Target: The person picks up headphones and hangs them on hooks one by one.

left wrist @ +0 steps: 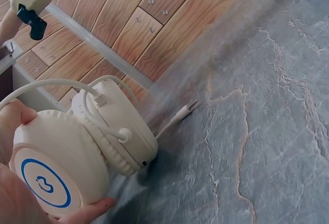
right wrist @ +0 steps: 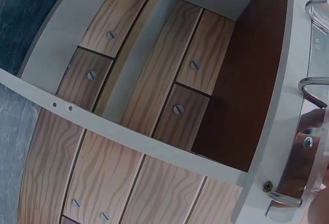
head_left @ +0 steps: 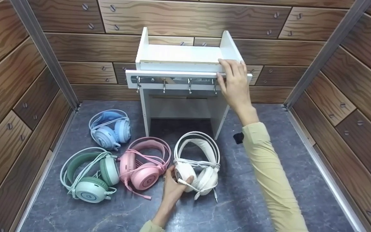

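White headphones (head_left: 206, 178) stand on the floor in front of a small white shelf unit (head_left: 217, 119). My left hand (head_left: 173, 188) grips one ear cup (left wrist: 56, 157), thumb and fingers spread around its round outer face with a blue ring logo. A thin cable is wound around the headphones, and its plug (left wrist: 185, 111) sticks out to the side. My right hand (head_left: 237, 85) rests on the unit's upper right front, fingers extended over the hook rail (head_left: 175, 85) towards the shelf board (head_left: 185, 53). Metal hooks (right wrist: 313, 88) line the rail.
Pink headphones (head_left: 145, 175) lie just left of my left hand. Mint green headphones (head_left: 90, 190) are further left, with blue headphones (head_left: 108, 132) behind them. Wood-patterned walls (head_left: 192, 16) enclose the grey marbled floor (head_left: 246, 199). A small black object (head_left: 238, 138) shows beside my right sleeve.
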`<state>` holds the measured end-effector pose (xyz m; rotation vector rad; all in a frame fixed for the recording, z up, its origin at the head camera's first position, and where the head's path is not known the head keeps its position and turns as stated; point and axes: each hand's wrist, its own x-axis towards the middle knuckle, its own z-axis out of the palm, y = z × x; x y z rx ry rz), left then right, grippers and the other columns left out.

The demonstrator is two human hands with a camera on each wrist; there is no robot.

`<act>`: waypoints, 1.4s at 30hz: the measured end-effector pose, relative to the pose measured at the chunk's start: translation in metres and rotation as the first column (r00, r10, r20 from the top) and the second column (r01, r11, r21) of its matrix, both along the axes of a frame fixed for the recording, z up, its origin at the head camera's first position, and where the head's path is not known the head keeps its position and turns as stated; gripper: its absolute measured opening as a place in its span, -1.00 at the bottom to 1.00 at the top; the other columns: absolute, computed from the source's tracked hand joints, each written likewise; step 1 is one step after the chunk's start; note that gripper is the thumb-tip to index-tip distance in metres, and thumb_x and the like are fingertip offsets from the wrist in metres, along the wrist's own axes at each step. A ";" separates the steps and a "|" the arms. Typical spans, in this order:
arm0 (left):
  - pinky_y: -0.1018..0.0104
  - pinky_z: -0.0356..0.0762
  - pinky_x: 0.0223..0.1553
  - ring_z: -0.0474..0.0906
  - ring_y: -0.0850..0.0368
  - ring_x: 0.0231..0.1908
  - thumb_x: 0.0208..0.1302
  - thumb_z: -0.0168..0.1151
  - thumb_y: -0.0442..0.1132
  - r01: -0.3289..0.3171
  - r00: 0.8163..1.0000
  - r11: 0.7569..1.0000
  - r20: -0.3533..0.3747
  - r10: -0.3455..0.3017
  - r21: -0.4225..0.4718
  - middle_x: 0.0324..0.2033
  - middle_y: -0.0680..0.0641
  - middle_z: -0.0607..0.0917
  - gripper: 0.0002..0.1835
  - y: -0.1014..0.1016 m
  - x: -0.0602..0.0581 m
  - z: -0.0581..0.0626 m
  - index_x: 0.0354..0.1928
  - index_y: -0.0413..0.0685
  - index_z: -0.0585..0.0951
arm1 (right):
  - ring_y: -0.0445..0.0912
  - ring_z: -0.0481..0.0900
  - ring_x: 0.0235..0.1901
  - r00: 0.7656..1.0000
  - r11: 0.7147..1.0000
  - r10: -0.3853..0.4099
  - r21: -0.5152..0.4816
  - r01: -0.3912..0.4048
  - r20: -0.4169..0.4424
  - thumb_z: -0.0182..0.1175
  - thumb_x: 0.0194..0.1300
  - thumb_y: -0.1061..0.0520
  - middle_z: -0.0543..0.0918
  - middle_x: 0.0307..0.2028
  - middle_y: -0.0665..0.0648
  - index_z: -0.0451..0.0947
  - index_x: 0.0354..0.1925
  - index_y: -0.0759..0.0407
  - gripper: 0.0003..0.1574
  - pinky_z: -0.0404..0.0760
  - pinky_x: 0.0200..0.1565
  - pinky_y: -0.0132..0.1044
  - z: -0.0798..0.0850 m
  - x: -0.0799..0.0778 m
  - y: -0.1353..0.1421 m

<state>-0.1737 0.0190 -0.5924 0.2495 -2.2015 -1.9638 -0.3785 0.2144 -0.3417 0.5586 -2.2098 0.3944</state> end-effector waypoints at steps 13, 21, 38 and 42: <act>0.10 0.37 0.33 0.48 -0.20 0.24 0.07 0.49 -0.36 0.058 0.998 0.980 -0.031 -0.053 0.192 0.20 -0.38 0.56 -0.22 -0.015 0.003 0.006 0.32 -0.47 0.35 | 0.14 0.38 0.26 1.000 1.000 -0.004 -0.008 0.004 -0.007 -0.05 0.58 -0.05 0.52 0.17 0.24 0.41 0.36 0.17 -0.46 -0.03 0.53 0.04 -0.001 -0.001 0.000; -0.06 0.23 0.42 0.37 -0.25 0.34 0.05 0.46 -0.41 0.097 0.992 0.955 -0.100 -0.072 0.279 0.29 -0.41 0.47 -0.12 -0.020 0.005 0.009 0.42 -0.44 0.26 | 0.13 0.38 0.26 1.000 1.000 -0.003 -0.013 0.003 0.000 -0.04 0.58 -0.03 0.50 0.18 0.23 0.40 0.37 0.16 -0.47 -0.05 0.53 0.04 -0.002 0.000 0.000; 0.34 0.27 0.35 0.41 -0.15 0.31 0.03 0.46 -0.43 0.128 0.975 0.954 -0.211 -0.070 0.272 0.31 -0.39 0.45 -0.07 -0.036 0.012 0.023 0.45 -0.45 0.21 | 0.14 0.37 0.26 1.000 1.000 -0.008 -0.009 0.007 -0.017 -0.05 0.58 -0.05 0.51 0.18 0.24 0.40 0.36 0.17 -0.46 -0.01 0.52 0.05 -0.002 -0.002 -0.001; 0.40 0.36 0.27 0.49 0.09 0.19 0.02 0.45 -0.45 0.126 0.970 0.953 -0.234 -0.061 0.275 0.25 -0.38 0.51 -0.08 -0.038 0.013 0.025 0.43 -0.47 0.22 | 0.14 0.38 0.25 1.000 1.000 -0.008 -0.009 0.008 -0.024 -0.05 0.58 -0.05 0.51 0.17 0.24 0.40 0.36 0.18 -0.46 0.01 0.51 0.07 -0.003 -0.003 -0.001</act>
